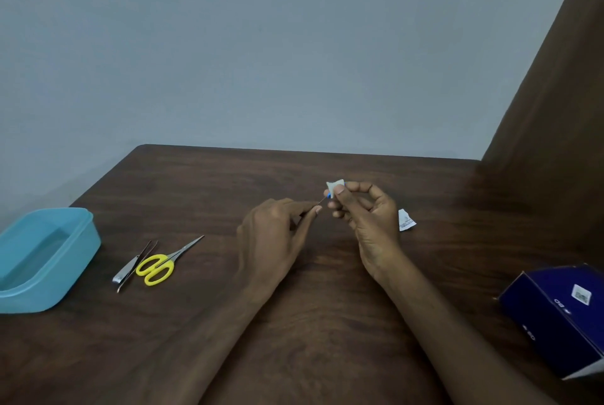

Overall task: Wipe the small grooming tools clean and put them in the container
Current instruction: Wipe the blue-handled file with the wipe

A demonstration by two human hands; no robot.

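Note:
Above the middle of the dark wooden table, my left hand pinches a thin metal tool; only its slim tip shows between the hands. My right hand pinches a small white wipe pad folded around that tip. At the table's left edge stands an open light-blue plastic container. Between it and my hands lie a nail clipper, dark tweezers and yellow-handled scissors, close together.
A torn white wipe wrapper lies just right of my right hand. A dark blue cardboard box sits at the right edge of the table. A brown curtain hangs at the right, and a grey wall is behind.

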